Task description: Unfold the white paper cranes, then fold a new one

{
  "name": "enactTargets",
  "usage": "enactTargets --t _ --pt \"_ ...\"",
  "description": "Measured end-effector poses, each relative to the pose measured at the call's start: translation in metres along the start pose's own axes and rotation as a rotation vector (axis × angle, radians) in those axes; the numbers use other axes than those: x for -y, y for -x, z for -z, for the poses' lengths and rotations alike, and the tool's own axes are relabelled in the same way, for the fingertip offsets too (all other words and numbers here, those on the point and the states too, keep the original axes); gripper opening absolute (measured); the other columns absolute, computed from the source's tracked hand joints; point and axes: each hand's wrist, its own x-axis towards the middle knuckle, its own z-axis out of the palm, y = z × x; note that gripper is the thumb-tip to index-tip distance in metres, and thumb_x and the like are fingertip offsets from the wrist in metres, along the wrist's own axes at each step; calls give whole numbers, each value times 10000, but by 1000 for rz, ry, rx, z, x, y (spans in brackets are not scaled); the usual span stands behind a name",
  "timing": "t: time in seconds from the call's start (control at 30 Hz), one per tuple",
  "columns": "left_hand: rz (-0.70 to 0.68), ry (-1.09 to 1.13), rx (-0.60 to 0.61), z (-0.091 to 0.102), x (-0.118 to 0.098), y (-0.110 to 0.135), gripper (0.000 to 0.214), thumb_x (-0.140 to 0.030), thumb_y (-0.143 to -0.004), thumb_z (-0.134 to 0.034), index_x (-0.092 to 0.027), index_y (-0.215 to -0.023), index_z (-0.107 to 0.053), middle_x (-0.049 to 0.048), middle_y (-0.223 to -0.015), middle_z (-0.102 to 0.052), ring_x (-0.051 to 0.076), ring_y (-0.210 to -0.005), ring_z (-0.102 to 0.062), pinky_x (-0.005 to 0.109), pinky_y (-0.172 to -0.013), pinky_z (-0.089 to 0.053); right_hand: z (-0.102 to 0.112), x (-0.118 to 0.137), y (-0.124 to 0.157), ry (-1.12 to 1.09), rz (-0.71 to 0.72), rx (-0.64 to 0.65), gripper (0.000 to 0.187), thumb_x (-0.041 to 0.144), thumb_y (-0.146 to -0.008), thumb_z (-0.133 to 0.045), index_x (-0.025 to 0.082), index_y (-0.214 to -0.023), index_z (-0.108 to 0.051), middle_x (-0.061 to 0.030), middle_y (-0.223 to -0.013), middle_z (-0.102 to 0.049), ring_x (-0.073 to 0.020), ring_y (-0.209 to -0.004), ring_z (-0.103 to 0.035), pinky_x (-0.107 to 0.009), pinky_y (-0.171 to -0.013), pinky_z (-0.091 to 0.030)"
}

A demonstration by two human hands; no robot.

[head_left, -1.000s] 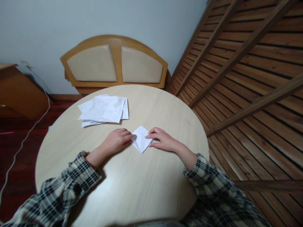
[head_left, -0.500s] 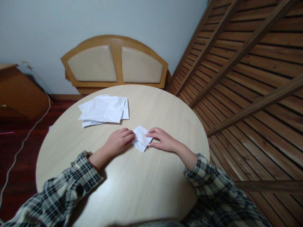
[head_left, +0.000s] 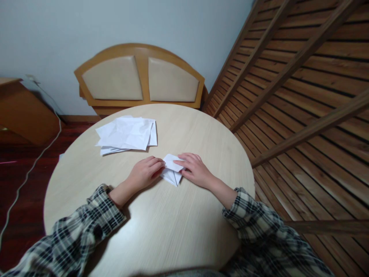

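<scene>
A small folded white paper [head_left: 172, 171] lies near the middle of the round pale wooden table [head_left: 161, 227]. My left hand [head_left: 144, 173] rests at its left edge, fingers curled, fingertips pressing on the paper. My right hand [head_left: 194, 169] lies over its right half, fingers pressed together and folding a flap toward the left. Both arms wear plaid sleeves.
A loose stack of white sheets [head_left: 127, 134] sits at the table's far left. A wooden chair with beige padded back [head_left: 140, 79] stands behind the table against the wall. Slatted wooden boards [head_left: 302, 96] lean at the right. A white cable [head_left: 29, 169] runs across the dark floor.
My right hand has slid left across the paper, folding its right side over, so the diamond now looks narrower. The left hand has stayed almost still.
</scene>
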Motion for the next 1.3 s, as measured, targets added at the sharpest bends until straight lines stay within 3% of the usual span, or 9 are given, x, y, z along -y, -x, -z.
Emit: enactTargets --t 0.27,0.43,0.57,0.87,1.07,1.3 --pt "48 187 -12 -2 -7 -4 225 -189 -957 -472 -162 -1163 -560 137 -1119 -701 243 -1022 -663 431 -852 -580 -6 6 -4 -117 132 -85 416 114 -940 -490 297 -1302 -584 -31 -1252 -689 -197 -1188 -602 -460 -1026 -437" --pt "180 320 -32 -7 -14 -2 224 -239 -974 -468 -178 -1185 -516 133 -1154 -698 233 -1034 -685 430 -863 -586 -5 13 -4 -214 54 -132 378 130 -953 -466 295 -1264 -603 -30 -1232 -699 -192 -1125 -641 -438 -974 -489" --pt "193 315 -13 -7 -18 -4 282 -286 -985 -471 -158 -1234 -508 138 -1146 -699 241 -1032 -687 434 -872 -583 -4 22 -6 -244 -53 -144 318 218 -996 -441 300 -1238 -630 -32 -1182 -719 -196 -1081 -663 -419 -948 -512" --pt "302 437 -105 -13 -24 -12 306 -207 -1000 -441 -192 -1252 -612 111 -1213 -705 218 -1109 -667 450 -958 -554 -8 32 -11 -272 -151 -277 316 336 -1023 -409 251 -1143 -689 -58 -1143 -734 -199 -1081 -676 -398 -964 -529" --pt "263 418 -155 -15 -26 -13 292 -187 -996 -442 -181 -1217 -632 110 -1186 -719 208 -1089 -677 435 -938 -566 -11 35 -14 -257 -182 -343 236 334 -980 -515 247 -1072 -715 -42 -1065 -755 -191 -1005 -699 -359 -916 -550" --pt "190 361 -164 -18 -25 -15 316 -172 -986 -452 -191 -1266 -597 114 -1195 -712 214 -1095 -678 435 -916 -579 -10 33 -17 -268 -268 -334 322 406 -1006 -448 257 -994 -733 -49 -982 -761 -213 -932 -708 -357 -837 -563"
